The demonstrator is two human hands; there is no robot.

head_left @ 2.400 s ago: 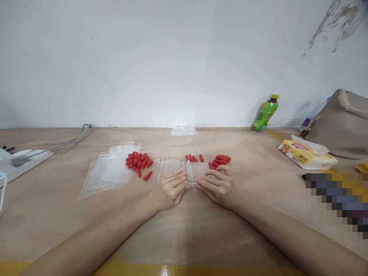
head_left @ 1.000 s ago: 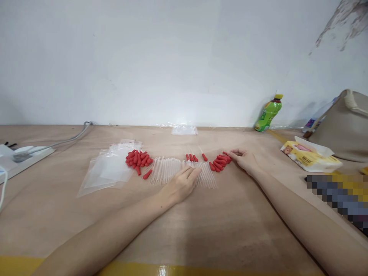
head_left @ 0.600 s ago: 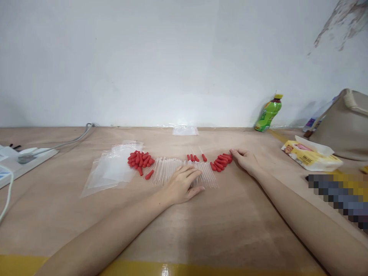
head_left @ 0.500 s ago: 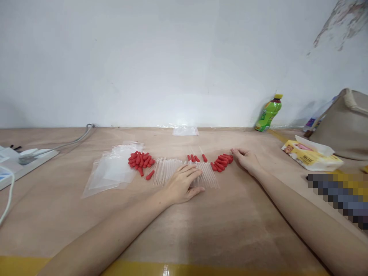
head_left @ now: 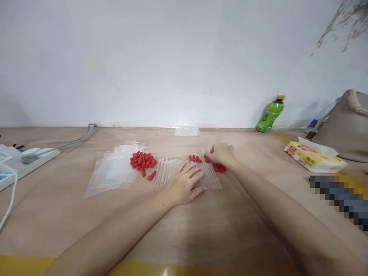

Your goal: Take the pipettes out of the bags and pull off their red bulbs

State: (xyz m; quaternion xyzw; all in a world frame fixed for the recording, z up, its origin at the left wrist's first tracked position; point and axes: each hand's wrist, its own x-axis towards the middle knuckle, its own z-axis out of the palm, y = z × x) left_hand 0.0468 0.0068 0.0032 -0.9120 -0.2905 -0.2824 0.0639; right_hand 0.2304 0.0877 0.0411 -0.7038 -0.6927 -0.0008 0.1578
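A row of clear glass dropper tubes (head_left: 164, 172) lies side by side on the table. My left hand (head_left: 185, 183) rests across the middle of this row, fingers outstretched and thumb apart. Beyond the row are a few tubes fitted with red rubber bulbs (head_left: 194, 158), their tips pointing to the wall. My right hand (head_left: 222, 154) is curled, its fingertips pinched at the red bulb (head_left: 206, 158) of the rightmost dropper. Several loose red bulbs (head_left: 220, 167) lie just below my right hand, which partly hides them. A bigger heap of red bulbs (head_left: 143, 160) sits left of the tubes.
Clear zip bags (head_left: 112, 172) spread out at left, and another bag (head_left: 186, 131) lies by the wall. A power strip (head_left: 43, 155) with cables is at far left. On the right are a green bottle (head_left: 270, 115), a tissue pack (head_left: 314, 157) and a beige bag (head_left: 342, 126).
My right hand has moved left from beside the loose bulbs to the rightmost bulbed dropper, now covering part of the loose bulbs. My left hand has stayed on the tubes.
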